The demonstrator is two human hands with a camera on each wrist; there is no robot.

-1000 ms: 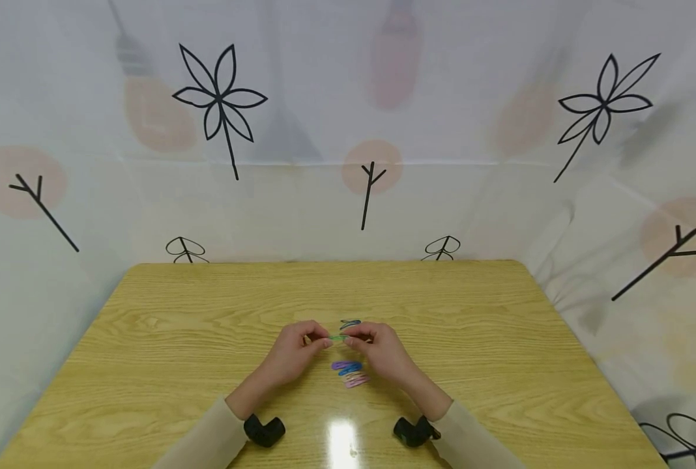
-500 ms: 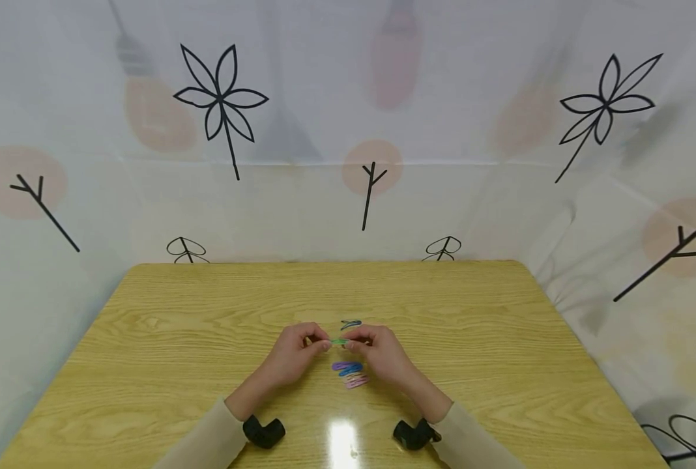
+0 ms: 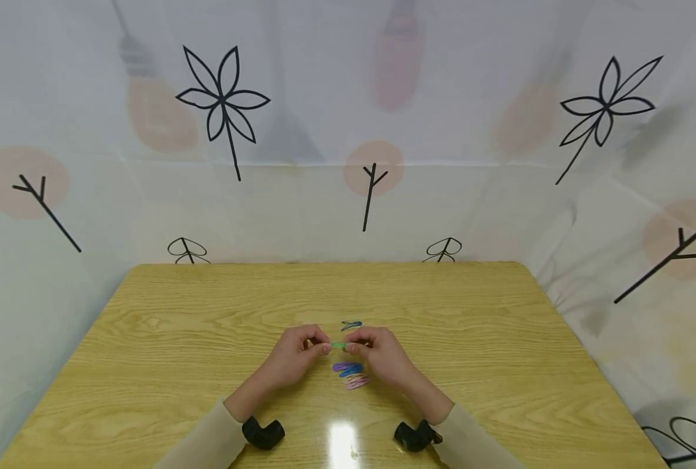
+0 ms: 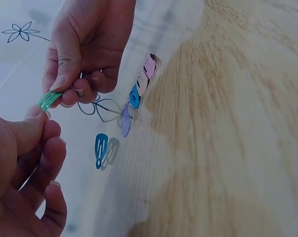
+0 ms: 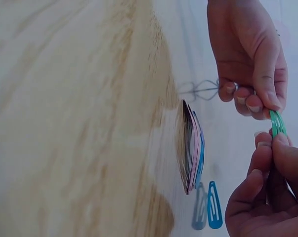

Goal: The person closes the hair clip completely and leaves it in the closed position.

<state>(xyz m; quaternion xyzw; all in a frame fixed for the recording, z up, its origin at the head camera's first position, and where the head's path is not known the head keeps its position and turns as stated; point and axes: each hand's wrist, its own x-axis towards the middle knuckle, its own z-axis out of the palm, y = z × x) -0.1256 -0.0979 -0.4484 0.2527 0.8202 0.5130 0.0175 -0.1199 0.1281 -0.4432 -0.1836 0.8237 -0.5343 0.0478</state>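
Observation:
Both hands pinch a green snap hair clip between thumb and fingertips, above the table. My left hand has one end and my right hand the other; the fingertips cover both ends. The clip looks slightly bowed in the left wrist view. Nearer my body than the hands lie a purple clip, a blue clip, a beige one and a pink clip, close together in a short row. Beyond the hands is a separate teal-blue clip.
The wood-grain table reaches back to a white cloth printed with black plant drawings. A black camera mount sits at the left wrist, another black mount at the right. Light glares on the table's near part.
Both hands have come slightly nearer my body with the green hair clip held between them. The other clips lie as before.

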